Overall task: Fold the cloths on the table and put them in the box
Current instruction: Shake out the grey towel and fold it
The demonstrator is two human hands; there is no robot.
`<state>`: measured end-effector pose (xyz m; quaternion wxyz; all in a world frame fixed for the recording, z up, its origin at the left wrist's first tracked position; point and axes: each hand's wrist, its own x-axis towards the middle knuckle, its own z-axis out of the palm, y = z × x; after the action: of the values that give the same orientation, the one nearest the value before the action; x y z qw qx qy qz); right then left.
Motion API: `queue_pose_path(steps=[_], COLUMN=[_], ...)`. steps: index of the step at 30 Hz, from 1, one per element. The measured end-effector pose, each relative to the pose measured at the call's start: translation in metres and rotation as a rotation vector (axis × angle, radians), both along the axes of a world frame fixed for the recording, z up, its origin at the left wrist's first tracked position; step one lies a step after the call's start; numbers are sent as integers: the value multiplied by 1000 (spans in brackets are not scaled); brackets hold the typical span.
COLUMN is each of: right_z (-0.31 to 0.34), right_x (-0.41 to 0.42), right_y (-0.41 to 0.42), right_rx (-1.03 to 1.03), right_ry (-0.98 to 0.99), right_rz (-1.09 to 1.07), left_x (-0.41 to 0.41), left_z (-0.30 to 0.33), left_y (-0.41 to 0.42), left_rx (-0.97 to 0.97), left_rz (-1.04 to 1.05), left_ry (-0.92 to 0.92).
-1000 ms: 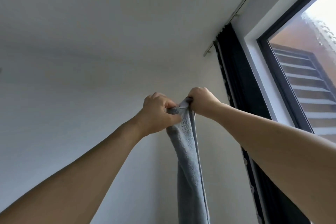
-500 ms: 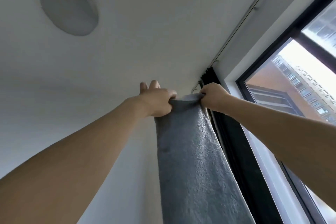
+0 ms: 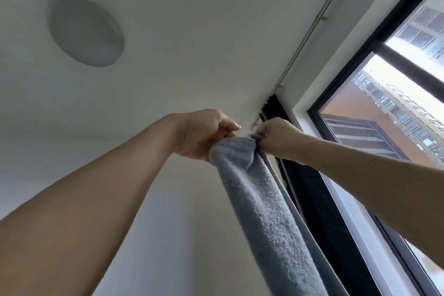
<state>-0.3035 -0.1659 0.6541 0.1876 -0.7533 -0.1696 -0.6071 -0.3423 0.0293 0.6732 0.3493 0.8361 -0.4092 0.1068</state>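
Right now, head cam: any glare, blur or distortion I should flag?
Head view: sky through the window is blown out, with glare on the glass; the wide lens bends the frame lines. The grey towel, gripped by left hand and right hand, is sharp; the ceiling light is unlit and soft-edged.

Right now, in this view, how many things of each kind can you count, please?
Hands: 2, the left hand and the right hand, both gripping the cloth.
Grey terry cloth: 1
Round ceiling lamp: 1
Black curtain: 1
Window: 1
Total: 6
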Motion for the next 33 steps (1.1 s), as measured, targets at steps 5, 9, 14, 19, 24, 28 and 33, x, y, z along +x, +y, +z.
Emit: queue_pose_path(steps=[5,9,14,19,24,28,33], right_z=[-11,-21,-19,-13,-20,-25,-32], right_x=[-14,-20,-4,12,15,17,18], right_y=[3,-12,-19,-7,4,11,9], right_rx=[-29,27,147,199,227,219,279], right_ry=[54,92,123,119,140,197,293], right_rz=[-44,-5,180,261,305,361,408], left_x=[5,17,27,34,40,36,40], left_z=[-8,-17,-34,-31,-32,-40,-46], left_y=[10,16,-5,-18,-14,-5,-8], left_rx=[114,50,-72,-275,-427,-439,-573], left_rz=[-18,-238,-403,-420,-423,-331,-223], left_ry=[25,-83,-185,-207,-215,-243,-247])
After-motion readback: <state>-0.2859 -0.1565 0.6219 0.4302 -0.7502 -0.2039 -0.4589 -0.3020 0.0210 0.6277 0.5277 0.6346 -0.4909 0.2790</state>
